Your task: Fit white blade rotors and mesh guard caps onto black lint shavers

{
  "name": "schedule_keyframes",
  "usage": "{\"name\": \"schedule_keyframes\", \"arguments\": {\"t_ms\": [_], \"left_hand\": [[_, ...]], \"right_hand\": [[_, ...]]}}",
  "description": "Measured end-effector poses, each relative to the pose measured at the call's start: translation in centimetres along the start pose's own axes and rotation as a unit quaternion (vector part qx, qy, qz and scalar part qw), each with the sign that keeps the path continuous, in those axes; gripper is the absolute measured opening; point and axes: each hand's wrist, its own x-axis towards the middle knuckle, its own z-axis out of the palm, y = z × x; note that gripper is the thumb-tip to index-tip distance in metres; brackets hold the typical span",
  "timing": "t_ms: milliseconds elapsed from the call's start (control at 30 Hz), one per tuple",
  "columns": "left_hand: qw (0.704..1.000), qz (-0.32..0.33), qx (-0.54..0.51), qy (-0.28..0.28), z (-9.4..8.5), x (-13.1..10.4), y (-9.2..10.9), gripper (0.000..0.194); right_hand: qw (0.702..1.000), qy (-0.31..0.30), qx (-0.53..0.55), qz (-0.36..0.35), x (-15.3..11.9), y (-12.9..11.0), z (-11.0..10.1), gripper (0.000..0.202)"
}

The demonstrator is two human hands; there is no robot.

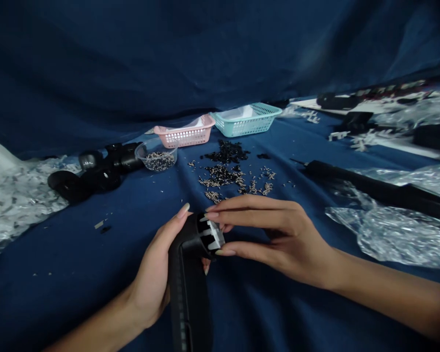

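My left hand (150, 283) is wrapped round a black plastic housing (191, 298) with a long handle and a round, open head facing right. My right hand (293, 239) pinches a whitish pronged plastic piece (216, 236) between thumb and fingers. That piece sits at the mouth of the head, its prongs pointing left; how deep it goes in is hidden. Just beyond my hands lie loose small screws (213, 196) and a heap of small black parts (227, 151).
A clear bowl (157, 161) of screws stands beside a pink basket (185, 137) and a teal basket (247, 128). Black rounded parts (100, 177) lie left, near bagged pieces (25, 195). Rightward are a black electric screwdriver (352, 181), clear plastic bags (399, 234) and white pronged pieces (363, 140).
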Motion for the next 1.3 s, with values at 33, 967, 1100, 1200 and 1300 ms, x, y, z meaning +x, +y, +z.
{"name": "schedule_keyframes", "arguments": {"t_ms": [33, 967, 1100, 1200, 1300], "left_hand": [[1.000, 0.002, -0.006, 0.000, 0.1, -0.1, 0.0, 0.033], [0.998, -0.060, -0.017, 0.020, 0.2, -0.5, -0.2, 0.036], [0.999, -0.029, -0.019, -0.039, -0.8, 0.5, -0.2, 0.036], [0.997, -0.034, -0.024, -0.065, -1.7, 1.5, -0.2, 0.038], [0.994, -0.034, -0.067, -0.076, -2.4, 2.8, -0.8, 0.044]], "right_hand": [[1.000, 0.001, 0.002, -0.001, 0.0, 0.0, 0.0, 0.045], [0.961, 0.020, 0.239, 0.137, 0.3, -0.2, -0.2, 0.045], [0.876, 0.097, 0.439, 0.175, 0.8, 0.8, -1.1, 0.041], [0.806, 0.144, 0.533, 0.214, 1.2, 1.4, -2.1, 0.034], [0.766, 0.156, 0.574, 0.244, 1.5, 1.5, -2.6, 0.035]]}}
